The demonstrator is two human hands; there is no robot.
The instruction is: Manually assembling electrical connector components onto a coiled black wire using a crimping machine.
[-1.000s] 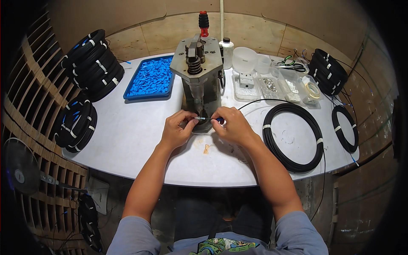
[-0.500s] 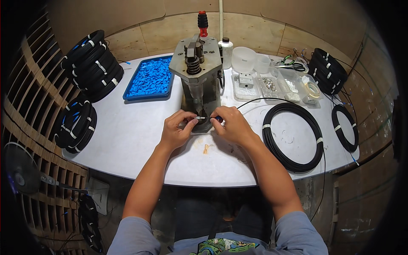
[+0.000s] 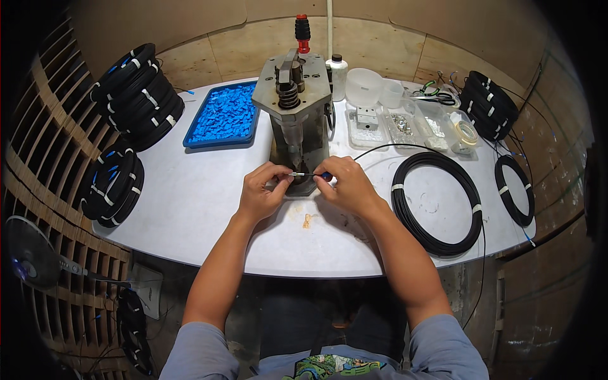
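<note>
Table (image 3: 190, 209): a white top with a rounded near edge; the forearms come in over that edge.
Left hand (image 3: 261, 193): set just in from the middle of the near edge; thumb and forefinger are pinched on the pale metal end of the pin.
Right hand (image 3: 347, 187): just beside the left, fingertips closed on the other end, where a blue tip shows.
Pin (image 3: 305, 174): a thin, short piece held level between both hands, right at the foot of the press; whether it touches the press cannot be told.
Handling: judged light, stiff and small, easily dropped or bent; best gripped at its two ends with fingertips, as is done now.
Cable (image 3: 380, 149): a thin black line is seen running from the right hand toward the coil; judged springy.
Coil (image 3: 437, 202): a large black ring lying flat toward the right edge, with a smaller ring (image 3: 514, 190) nearer that edge.
Press (image 3: 296, 120): a grey metal stand with a spring and a red-topped handle, at the table's middle.
Tray (image 3: 223, 115): blue, filled with small blue pieces, left of the press.
Boxes (image 3: 405, 126): clear, toward the far right.
Bundles (image 3: 136, 95): black coils stacked at the far left edge.
</note>
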